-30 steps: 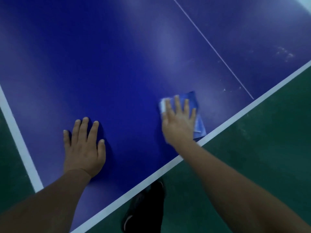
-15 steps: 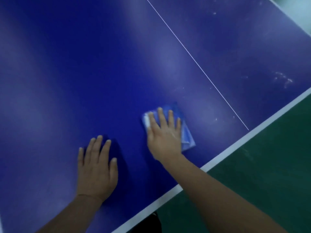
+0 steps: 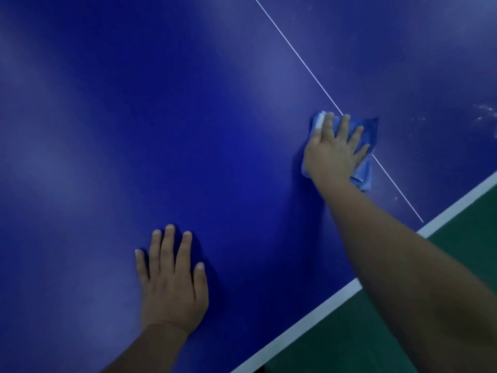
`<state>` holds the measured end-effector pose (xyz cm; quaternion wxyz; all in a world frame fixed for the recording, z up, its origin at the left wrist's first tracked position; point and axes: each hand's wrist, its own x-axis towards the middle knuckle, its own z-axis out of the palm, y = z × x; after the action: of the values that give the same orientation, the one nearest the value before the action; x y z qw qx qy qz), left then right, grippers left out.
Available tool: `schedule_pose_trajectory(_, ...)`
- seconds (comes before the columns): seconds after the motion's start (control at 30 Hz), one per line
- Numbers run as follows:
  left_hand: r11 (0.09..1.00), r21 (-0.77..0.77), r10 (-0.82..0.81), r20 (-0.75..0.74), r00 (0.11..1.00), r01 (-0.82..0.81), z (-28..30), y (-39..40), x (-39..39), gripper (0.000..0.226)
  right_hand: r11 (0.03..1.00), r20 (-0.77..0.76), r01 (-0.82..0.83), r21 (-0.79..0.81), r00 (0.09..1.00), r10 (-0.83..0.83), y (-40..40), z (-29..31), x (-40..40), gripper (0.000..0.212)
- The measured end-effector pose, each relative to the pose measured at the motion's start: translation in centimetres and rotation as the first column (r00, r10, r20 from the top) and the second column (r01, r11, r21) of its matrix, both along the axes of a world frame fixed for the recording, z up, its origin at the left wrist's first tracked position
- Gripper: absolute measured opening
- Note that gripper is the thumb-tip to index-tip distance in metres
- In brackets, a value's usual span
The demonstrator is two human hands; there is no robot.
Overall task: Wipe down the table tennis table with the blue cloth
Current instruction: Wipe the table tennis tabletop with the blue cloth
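Observation:
The blue table tennis table (image 3: 188, 117) fills most of the view, with a thin white centre line (image 3: 295, 51) running diagonally and a white edge band (image 3: 309, 317) at the lower right. A folded blue cloth (image 3: 369, 131) lies on the centre line. My right hand (image 3: 333, 152) presses flat on the cloth with straight, spread fingers and covers most of it. My left hand (image 3: 172, 281) rests flat on the bare table surface nearer me, fingers straight, holding nothing.
Pale dusty smudges (image 3: 484, 114) mark the table at the far right, with small specks near the centre line's end. Green floor (image 3: 403, 332) lies beyond the table edge at the lower right.
My right hand has slid the cloth away from me and to the right, onto the white centre line. My left hand stays flat on the table.

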<state>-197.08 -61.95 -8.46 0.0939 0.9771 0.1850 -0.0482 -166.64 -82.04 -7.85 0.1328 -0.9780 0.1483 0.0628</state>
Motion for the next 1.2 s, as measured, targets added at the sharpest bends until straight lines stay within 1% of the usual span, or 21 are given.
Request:
schedule_pose_trajectory(0.03,1.0,-0.005,0.001,-0.013,1.0,-0.001,0.1,0.0,0.0,0.062,1.0,0.028,0.003,-0.008,1.0,-0.003,1.9,0.0,-0.2,0.056)
schedule_pose_trajectory(0.07,1.0,-0.011,0.006,-0.023,1.0,-0.006,0.2,0.0,0.1,0.062,0.998,0.048,-0.055,-0.009,0.997,0.055,4.2,0.0,-0.9,0.056)
schedule_pose_trajectory(0.1,1.0,-0.012,0.01,-0.029,1.0,-0.01,0.3,0.0,0.1,0.063,0.986,0.068,-0.165,-0.014,0.984,0.166,6.6,0.1,-2.2,0.057)
schedule_pose_trajectory(0.17,1.0,-0.007,0.008,-0.037,0.999,-0.008,0.4,0.1,0.1,0.064,0.904,0.091,-0.426,-0.039,0.9,0.427,9.8,-0.3,-6.2,0.055)
schedule_pose_trajectory(0.2,1.0,-0.006,0.006,-0.038,0.999,-0.006,0.5,0.1,0.2,0.064,0.868,0.082,-0.496,-0.041,0.864,0.497,9.5,-0.4,-8.2,0.054)
schedule_pose_trajectory(0.27,1.0,-0.008,0.013,-0.037,0.999,-0.013,0.6,0.2,0.2,0.065,0.883,0.053,-0.464,-0.067,0.882,0.468,5.0,-0.7,-10.6,0.054)
schedule_pose_trajectory(0.37,1.0,-0.008,0.012,-0.04,0.999,-0.012,0.8,0.1,0.3,0.065,0.974,-0.009,-0.145,-0.175,0.989,0.145,-6.1,-0.2,-11.7,0.053)
schedule_pose_trajectory(0.43,1.0,-0.016,0.017,-0.046,0.999,-0.017,0.9,0.1,0.3,0.066,0.989,-0.066,0.075,-0.126,0.994,-0.084,-11.3,0.5,-11.6,0.055)
schedule_pose_trajectory(0.5,1.0,-0.018,0.018,-0.054,0.998,-0.019,0.9,0.0,0.2,0.066,0.977,-0.048,0.186,-0.106,0.98,-0.192,-11.0,0.4,-11.4,0.056)
schedule_pose_trajectory(0.53,1.0,-0.021,0.02,-0.054,0.998,-0.021,0.9,0.0,0.2,0.066,0.979,-0.016,0.168,-0.118,0.985,-0.171,-9.0,0.3,-11.6,0.056)
schedule_pose_trajectory(0.57,1.0,-0.022,0.02,-0.053,0.998,-0.022,0.8,0.0,0.3,0.066,0.988,0.015,0.092,-0.122,0.996,-0.091,-6.4,0.2,-12.0,0.056)
schedule_pose_trajectory(0.6,1.0,-0.018,0.019,-0.054,0.998,-0.02,0.8,-0.1,0.3,0.066,0.992,0.034,-0.037,-0.124,0.999,0.042,-4.0,0.0,-12.8,0.056)
schedule_pose_trajectory(0.67,1.0,0.002,0.019,-0.052,0.998,-0.019,0.7,0.0,0.3,0.066,0.916,0.024,-0.381,-0.128,0.922,0.386,-0.7,-0.6,-15.1,0.054)
schedule_pose_trajectory(0.7,1.0,0.006,0.023,-0.051,0.998,-0.023,0.8,-0.2,0.3,0.066,0.867,0.001,-0.479,-0.139,0.875,0.484,-1.1,-0.7,-15.7,0.054)
schedule_pose_trajectory(0.73,1.0,0.004,0.028,-0.048,0.998,-0.028,0.9,-0.3,0.3,0.066,0.858,-0.018,-0.493,-0.143,0.868,0.496,-2.7,-0.7,-15.3,0.054)
schedule_pose_trajectory(0.77,1.0,0.002,0.031,-0.044,0.999,-0.031,0.9,-0.3,0.4,0.066,0.888,-0.034,-0.433,-0.155,0.901,0.433,-4.8,-0.7,-14.8,0.056)
schedule_pose_trajectory(0.87,1.0,0.0,0.022,-0.044,0.999,-0.022,0.7,-0.2,0.5,0.065,0.977,-0.078,-0.138,-0.161,0.989,0.127,-10.7,-0.2,-13.9,0.059)
schedule_pose_trajectory(0.93,1.0,0.004,0.015,-0.042,0.999,-0.015,0.5,-0.1,0.3,0.065,0.988,-0.068,-0.075,-0.136,0.995,0.066,-10.2,0.2,-14.0,0.06)
schedule_pose_trajectory(1.0,1.0,0.007,0.011,-0.033,0.999,-0.011,0.3,-0.1,0.1,0.064,0.98,-0.016,-0.155,-0.125,0.988,0.154,-6.3,0.4,-14.0,0.058)
schedule_pose_trajectory(1.1,0.999,0.03,0.014,-0.02,1.0,-0.013,0.0,-0.1,0.0,0.062,0.911,0.036,-0.398,-0.108,0.914,0.403,1.4,0.0,-11.5,0.055)
schedule_pose_trajectory(1.2,0.998,0.068,0.005,-0.035,0.999,-0.002,-0.4,0.2,0.0,0.063,0.865,0.062,-0.499,-0.042,0.863,0.501,9.0,-0.5,-5.9,0.055)
